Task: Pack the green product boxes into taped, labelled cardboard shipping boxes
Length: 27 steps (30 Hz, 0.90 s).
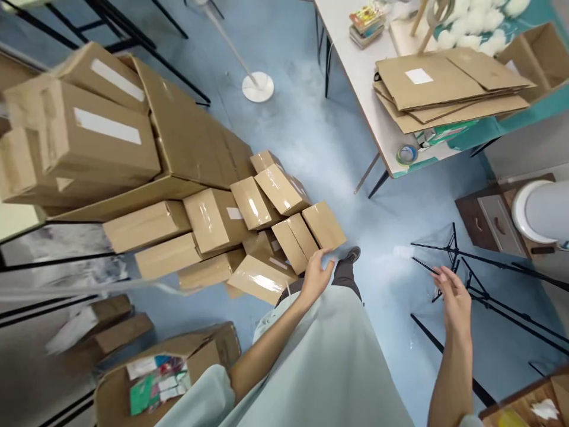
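I look straight down at a blue floor. My left hand (316,273) hangs open with loose fingers, holding nothing, just above the near edge of a pile of taped cardboard boxes (267,207). My right hand (453,296) is open too, fingers spread and empty, out to the right over bare floor beside black tripod legs (471,279). My shoe (351,255) shows below, next to the nearest small box (324,224).
Larger stacked boxes (98,136) fill the left. A white table (364,77) at top right carries flattened cardboard (448,83), a tape roll (406,154) and books. A white lamp base (258,86) stands on the floor. An open box (164,367) sits at lower left.
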{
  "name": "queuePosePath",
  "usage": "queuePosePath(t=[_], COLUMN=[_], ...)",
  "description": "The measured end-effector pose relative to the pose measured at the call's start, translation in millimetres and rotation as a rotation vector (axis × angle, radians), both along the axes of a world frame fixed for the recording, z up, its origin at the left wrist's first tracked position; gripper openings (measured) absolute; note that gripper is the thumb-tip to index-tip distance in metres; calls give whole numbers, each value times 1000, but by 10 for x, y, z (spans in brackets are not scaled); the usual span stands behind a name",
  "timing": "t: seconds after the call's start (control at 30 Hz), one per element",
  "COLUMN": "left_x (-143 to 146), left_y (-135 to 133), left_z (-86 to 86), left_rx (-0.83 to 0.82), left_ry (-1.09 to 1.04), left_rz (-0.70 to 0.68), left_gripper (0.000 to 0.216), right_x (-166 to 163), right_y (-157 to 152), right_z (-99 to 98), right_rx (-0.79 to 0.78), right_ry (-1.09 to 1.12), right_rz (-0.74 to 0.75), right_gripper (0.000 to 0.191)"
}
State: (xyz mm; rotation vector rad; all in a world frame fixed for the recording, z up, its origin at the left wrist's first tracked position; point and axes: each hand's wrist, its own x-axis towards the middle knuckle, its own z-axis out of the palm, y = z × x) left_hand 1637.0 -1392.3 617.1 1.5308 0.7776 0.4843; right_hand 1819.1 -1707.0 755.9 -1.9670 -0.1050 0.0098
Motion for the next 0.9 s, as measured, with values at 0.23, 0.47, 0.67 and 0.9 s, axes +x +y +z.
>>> queuePosePath(t=[0.23,0.47,0.67,0.9], left_x=[-569,-1315,-1665,-1777], left_y=[361,650,997,1156], left_z=[-661,-1182,-1294,-1316], left_rx=[-63,-79,-11,-7], left_ry=[116,147,109,59], left_rz=[130,117,130,136], left_gripper=[32,35,33,38], right_x=[-65,-733,-1308,-1677], right_y=[1580,2396,2676,2788], right_z=[-547,-967,-934,-812], right_rx=[-51,-76,-47,-31], right_ry=[226,235,214,158], right_rz=[513,662,698,718], right_gripper=[68,63,60,61])
